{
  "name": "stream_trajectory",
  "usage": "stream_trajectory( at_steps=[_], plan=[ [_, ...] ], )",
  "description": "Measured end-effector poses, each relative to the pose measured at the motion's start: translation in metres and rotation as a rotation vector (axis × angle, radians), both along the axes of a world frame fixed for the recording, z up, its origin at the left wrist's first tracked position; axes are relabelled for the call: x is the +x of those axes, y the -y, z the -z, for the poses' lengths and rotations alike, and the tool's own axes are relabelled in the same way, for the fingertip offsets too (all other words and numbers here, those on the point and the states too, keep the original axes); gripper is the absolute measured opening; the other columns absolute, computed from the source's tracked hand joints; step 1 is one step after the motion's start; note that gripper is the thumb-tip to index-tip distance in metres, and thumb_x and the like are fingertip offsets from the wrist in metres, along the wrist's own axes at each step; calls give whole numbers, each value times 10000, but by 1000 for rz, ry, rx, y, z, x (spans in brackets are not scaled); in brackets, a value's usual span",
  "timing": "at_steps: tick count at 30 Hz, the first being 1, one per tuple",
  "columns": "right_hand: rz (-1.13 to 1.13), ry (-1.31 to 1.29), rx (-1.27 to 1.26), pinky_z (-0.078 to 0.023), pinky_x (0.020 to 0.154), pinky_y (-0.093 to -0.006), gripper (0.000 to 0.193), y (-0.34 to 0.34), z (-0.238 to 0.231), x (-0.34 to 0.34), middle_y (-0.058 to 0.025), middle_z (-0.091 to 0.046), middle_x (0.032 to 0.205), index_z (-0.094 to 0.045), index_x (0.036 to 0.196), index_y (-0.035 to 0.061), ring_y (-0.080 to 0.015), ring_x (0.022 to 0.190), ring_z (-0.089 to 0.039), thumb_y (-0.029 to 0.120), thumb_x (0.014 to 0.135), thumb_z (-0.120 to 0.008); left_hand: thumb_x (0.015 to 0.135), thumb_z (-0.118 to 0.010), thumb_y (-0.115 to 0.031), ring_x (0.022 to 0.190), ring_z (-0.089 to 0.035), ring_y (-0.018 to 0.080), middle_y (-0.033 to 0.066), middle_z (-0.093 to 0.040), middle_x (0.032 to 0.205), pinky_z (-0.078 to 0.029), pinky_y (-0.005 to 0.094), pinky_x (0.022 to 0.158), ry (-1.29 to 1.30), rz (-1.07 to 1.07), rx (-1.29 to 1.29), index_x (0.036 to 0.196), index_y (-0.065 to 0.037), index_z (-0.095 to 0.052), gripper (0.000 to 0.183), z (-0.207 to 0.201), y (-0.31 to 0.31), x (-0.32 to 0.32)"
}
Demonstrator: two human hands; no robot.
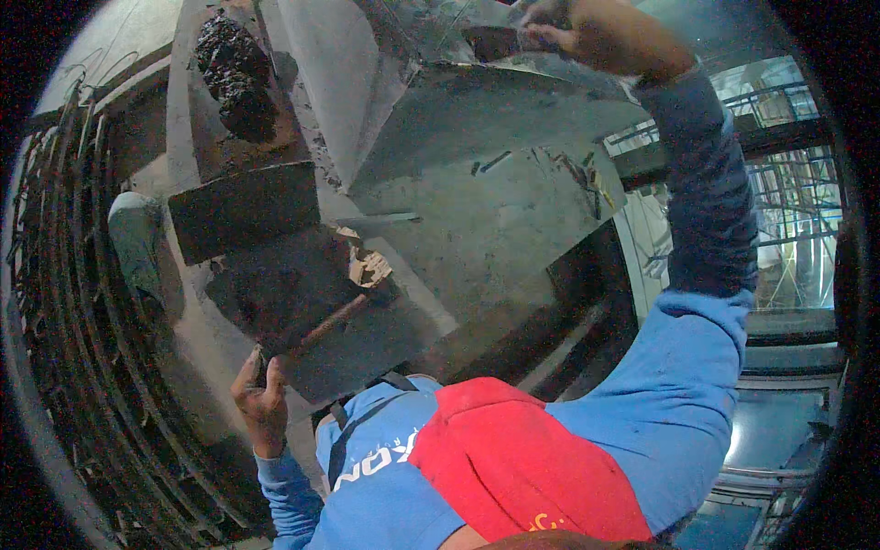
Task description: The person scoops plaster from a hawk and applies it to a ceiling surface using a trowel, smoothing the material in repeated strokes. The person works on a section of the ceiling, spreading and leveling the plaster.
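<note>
My left hand (259,400), low at the left, is closed at the near corner of a dark, dirt-coated flat board (275,291). A brown strip runs along the board's near right edge, ending at a pale tan chipped piece (368,262). My right hand (577,37) is raised at the upper right, its fingers closed round a flat, dark brown bladed tool (495,43). The blade is near or against a grey surface; I cannot tell whether it touches. A dark wet lump of mortar-like material (235,81) lies on a plank (188,110) at the upper left.
A dark rectangular block or box (246,209) stands beyond the board. Long bars (87,275) curve along the left, near a pale rounded object (136,240). Small scraps lie on the grey floor (458,215). Scaffold-like framing (793,215) shows through openings at the right.
</note>
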State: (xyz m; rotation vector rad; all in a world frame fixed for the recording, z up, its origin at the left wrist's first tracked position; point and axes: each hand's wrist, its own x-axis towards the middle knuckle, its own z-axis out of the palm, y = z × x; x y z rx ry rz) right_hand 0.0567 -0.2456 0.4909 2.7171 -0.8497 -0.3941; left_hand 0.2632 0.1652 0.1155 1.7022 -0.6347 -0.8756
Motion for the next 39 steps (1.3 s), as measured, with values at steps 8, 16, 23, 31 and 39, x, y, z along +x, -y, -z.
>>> stream_trajectory(
  at_steps=[8, 16, 23, 31, 39],
  plan=[
    [-311, -519, 53, -517, 715, -477, 242, 31, -2, 66, -244, -679, 798, -710, 841, -12, -386, 745, -658, 208, 891, -622, 973, -691, -104, 899, -664, 151, 134, -738, 1038, -519, 271, 788, -12, 4, 1, 1259, 122, -640, 368, 6, 1, -3],
    [-31, -242, -55, -568, 759, -469, 232, 6, 16, 78, -219, -738, 932, -745, 909, 15, -397, 937, -716, 193, 800, -643, 986, -682, -113, 886, -651, 142, 110, -730, 1016, -502, 260, 763, -134, 58, 124, 1219, 118, -654, 329, 8, -13, 16],
    [-32, -287, -183, -566, 738, -482, 222, 7, 19, 87, -211, -728, 887, -744, 880, 25, -377, 888, -722, 191, 760, -658, 995, -670, -119, 816, -622, 115, 78, -727, 966, -478, 248, 702, -98, -12, 38, 1189, 102, -667, 294, 10, -19, 22],
    [-221, -173, 6, -559, 700, -467, 214, 32, 30, 81, -172, -726, 868, -729, 853, 59, -359, 840, -718, 254, 765, -711, 990, -672, -129, 660, -532, 87, 27, -663, 796, -404, 252, 587, -86, 1, 39, 1133, 75, -701, 251, 9, -24, 23],
    [-252, -360, -171, -566, 700, -434, 212, 36, 39, 83, -162, -703, 890, -715, 856, 54, -343, 817, -703, 261, 812, -706, 989, -668, -110, 779, -624, 120, 88, -724, 927, -478, 255, 692, -114, -23, 1, 1157, 104, -672, 272, 18, -23, 23]
  ],
)
